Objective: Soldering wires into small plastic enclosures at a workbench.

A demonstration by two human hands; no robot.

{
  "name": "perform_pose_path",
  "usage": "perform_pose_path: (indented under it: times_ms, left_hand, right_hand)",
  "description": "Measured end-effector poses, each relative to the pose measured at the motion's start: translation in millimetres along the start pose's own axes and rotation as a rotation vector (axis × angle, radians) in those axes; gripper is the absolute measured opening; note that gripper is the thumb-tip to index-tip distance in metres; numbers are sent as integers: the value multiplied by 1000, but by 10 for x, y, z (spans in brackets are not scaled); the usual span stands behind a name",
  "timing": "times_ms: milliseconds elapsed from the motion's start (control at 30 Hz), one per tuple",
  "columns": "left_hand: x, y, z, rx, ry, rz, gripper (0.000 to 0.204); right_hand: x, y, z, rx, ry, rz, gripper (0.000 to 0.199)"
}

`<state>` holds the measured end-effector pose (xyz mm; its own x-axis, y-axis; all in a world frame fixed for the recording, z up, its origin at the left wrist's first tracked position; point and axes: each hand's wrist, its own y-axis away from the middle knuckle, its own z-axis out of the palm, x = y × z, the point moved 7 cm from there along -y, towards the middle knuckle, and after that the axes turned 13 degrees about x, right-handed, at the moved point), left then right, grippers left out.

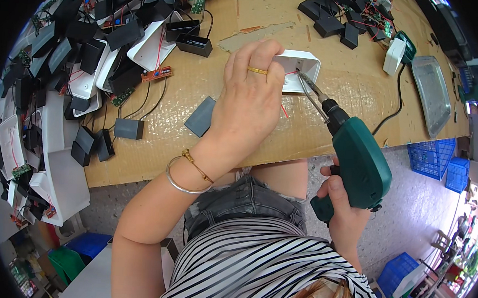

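My right hand [344, 210] is wrapped round the handle of a green soldering gun [361, 163]. Its black nose and metal tip, with a thin tube alongside, reach into an open white plastic casing [312, 65]. At the tip, a small metal contact and a red wire [285, 111] show; part of the wire hangs over the casing's near wall. My left hand [249, 94] grips the casing from its left side, fingers curled over it, hiding that end. Just left of this wrist a dark grey block [200, 116] lies on the cardboard-covered table [176, 169].
Black boxes with cables [130, 33], white casings [82, 85] and circuit boards [156, 74] crowd the left. More black boxes [329, 26] lie at the far right. A metal tray [431, 96] and a green-and-white device [395, 55] sit near the right edge. Blue crates [431, 157] stand below.
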<state>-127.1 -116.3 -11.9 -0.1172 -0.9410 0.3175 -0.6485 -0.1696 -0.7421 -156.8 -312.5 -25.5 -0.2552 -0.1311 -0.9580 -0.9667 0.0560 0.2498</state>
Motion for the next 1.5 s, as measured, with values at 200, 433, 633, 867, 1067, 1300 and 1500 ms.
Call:
perform_pose_path:
  times_ms: [200,433,633,867,1067,1300,1500]
  left_hand:
    - [4,-10,-7,-3,-2,0,12]
    - [9,-10,-9,-8,-10,10,12]
    - [9,-10,-11,2,-13,14,11]
    - [17,-16,-14,-1,-21,6,11]
    - [18,-25,-24,-8,-17,9,12]
    - [7,-8,-12,-1,3,16,12]
    - [-5,-3,-4,-7,17,4,13]
  right_hand:
    - [-40,-20,-36,-17,7,29,43]
    - [-27,2,-48,-1,19,6,45]
    - [-36,-4,-35,-24,-4,11,45]
    - [-23,-17,-20,-41,6,45,45]
    - [-24,-13,-41,-43,-11,36,45]
    - [-39,-19,-30,-28,-3,6,46]
    - [-40,-11,-26,-23,-39,12,46]
